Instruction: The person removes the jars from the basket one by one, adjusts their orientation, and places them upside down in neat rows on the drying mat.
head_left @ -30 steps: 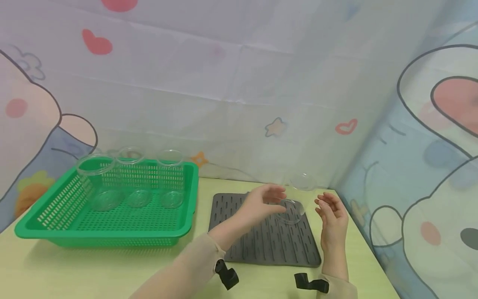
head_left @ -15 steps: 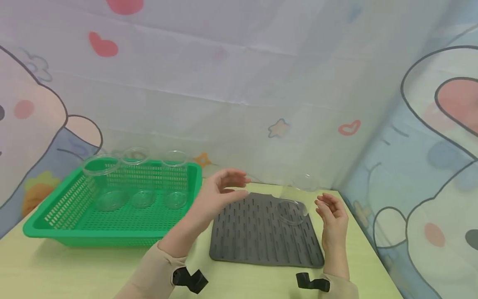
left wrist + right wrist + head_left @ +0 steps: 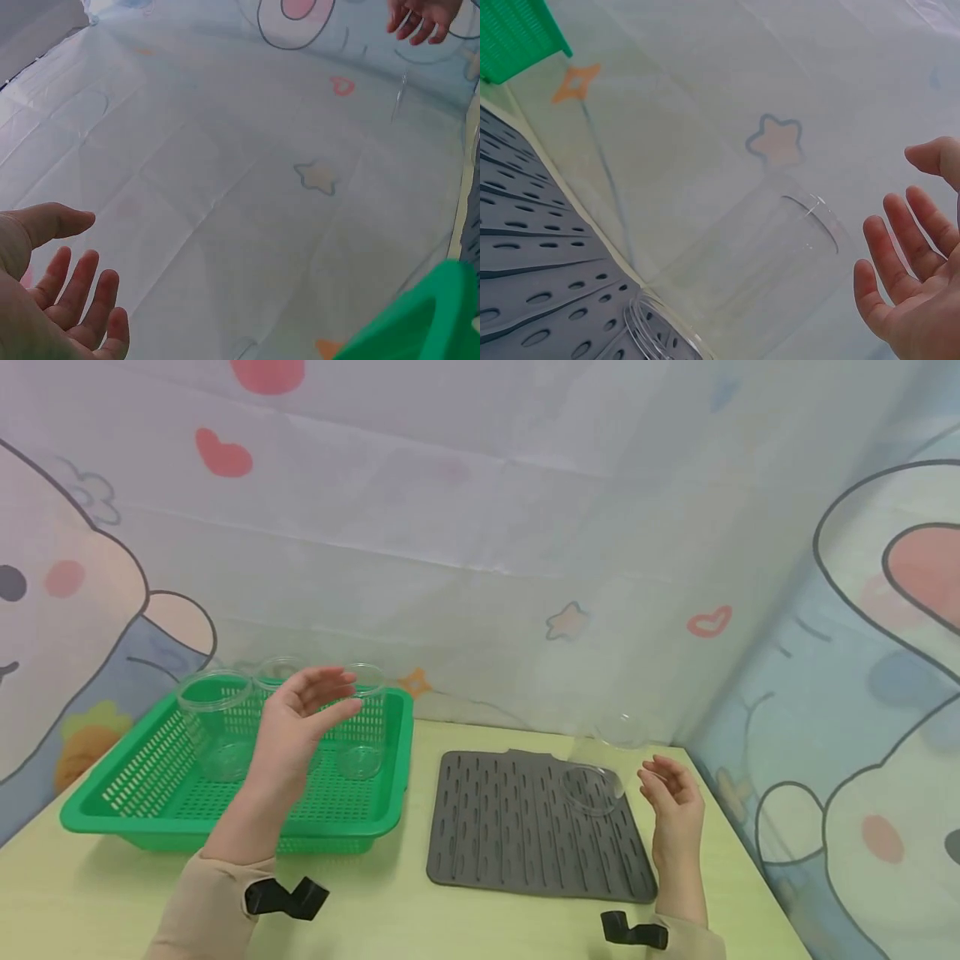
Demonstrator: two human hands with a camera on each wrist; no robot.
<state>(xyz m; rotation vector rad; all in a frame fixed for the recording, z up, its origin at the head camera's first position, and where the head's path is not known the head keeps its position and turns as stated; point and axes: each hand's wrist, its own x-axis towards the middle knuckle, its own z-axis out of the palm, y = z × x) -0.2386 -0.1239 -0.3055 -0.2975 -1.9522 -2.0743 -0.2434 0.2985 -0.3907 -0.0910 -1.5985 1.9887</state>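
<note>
Head view: both hands (image 3: 294, 725) (image 3: 673, 806) hover, loosely spread, near clear containers (image 3: 363, 731) (image 3: 606, 762).

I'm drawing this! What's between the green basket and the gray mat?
Just a bare strip of yellow table lies between basket and mat, as the head view shows.

1. The table (image 3: 397, 910) had a pale yellow-green top.
2. A green perforated basket (image 3: 142, 827) stood upright toward its left side.
3. A grey slotted mat (image 3: 502, 827) lay flat to the right, a strip of tabletop separating it from the basket.
</note>
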